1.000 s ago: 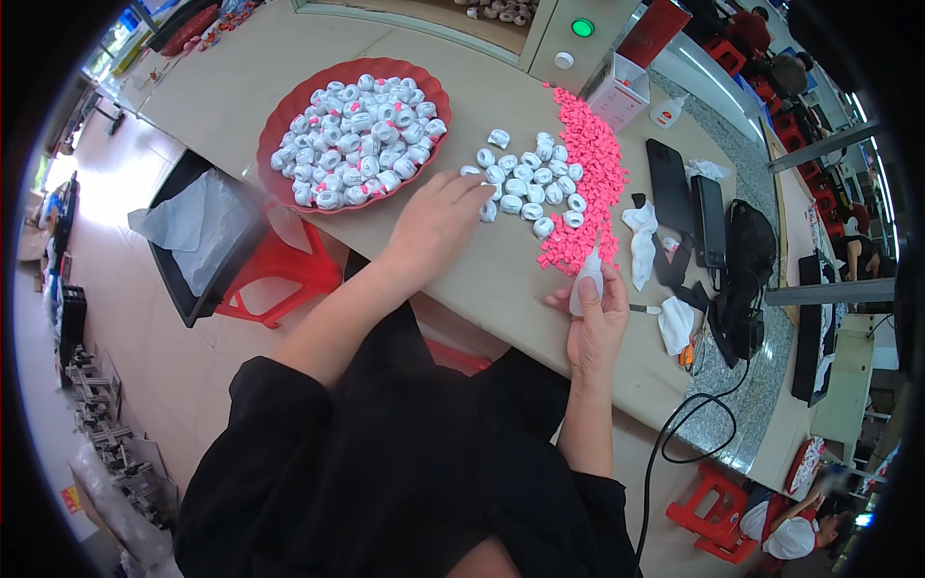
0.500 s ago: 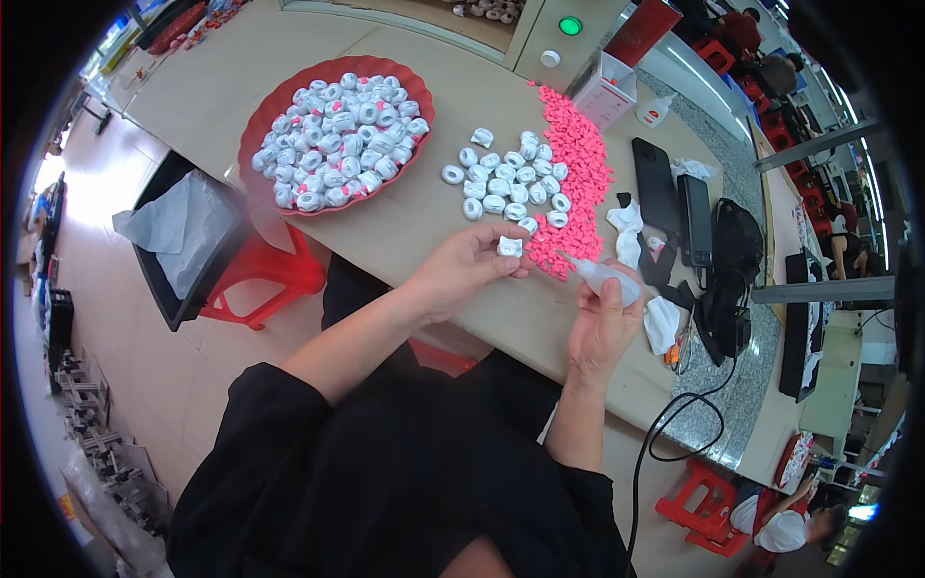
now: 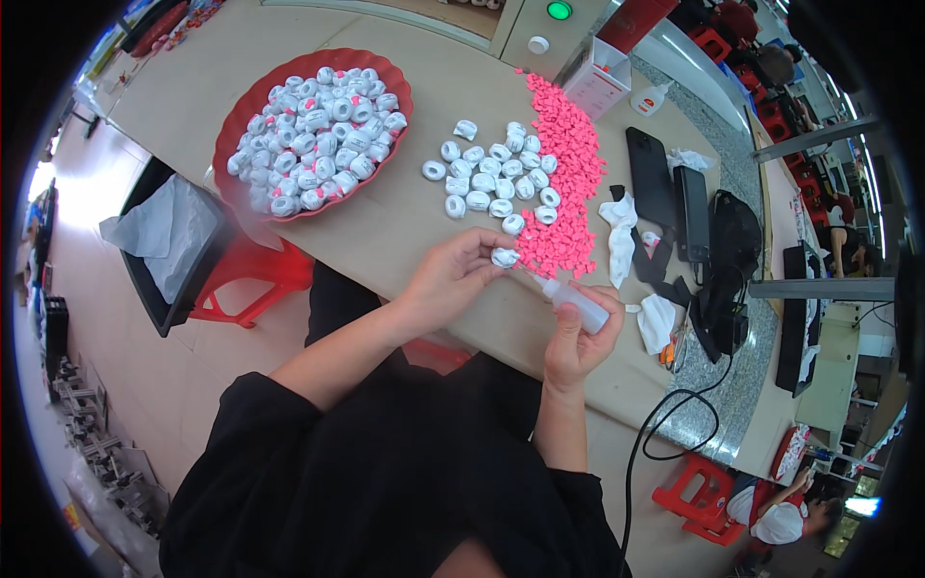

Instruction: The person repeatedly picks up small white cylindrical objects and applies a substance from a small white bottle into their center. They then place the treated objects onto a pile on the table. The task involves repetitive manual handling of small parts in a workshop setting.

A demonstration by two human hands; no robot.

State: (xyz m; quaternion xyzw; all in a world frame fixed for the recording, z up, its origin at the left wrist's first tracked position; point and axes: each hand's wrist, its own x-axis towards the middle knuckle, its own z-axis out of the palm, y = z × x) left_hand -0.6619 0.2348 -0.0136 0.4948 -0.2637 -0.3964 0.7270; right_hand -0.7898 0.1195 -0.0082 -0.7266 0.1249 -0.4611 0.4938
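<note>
Left hand [image 3: 453,279] fingers pinch a white ring [image 3: 505,257] beside the pink pile [image 3: 564,183]; right hand [image 3: 570,337] fingers grip a squeeze bottle [image 3: 578,302], nozzle aimed at it.

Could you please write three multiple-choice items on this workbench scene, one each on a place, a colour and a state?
1. Where does the heap of small pink pieces lie?
A. in the red tray
B. on the table, right of the loose white rings
C. on the floor

2. What colour is the tray that holds most of the white rings?
A. red
B. blue
C. green

3. What is the right hand doing?
A. lying flat on the table
B. resting in the lap
C. gripping a small squeeze bottle

Answers:
1 B: the pink heap sits on the table beside the loose white rings.
2 A: its scalloped rim is red.
3 C: its fingers wrap the squeeze bottle, nozzle aimed at the white ring pinched in the left hand.
</note>
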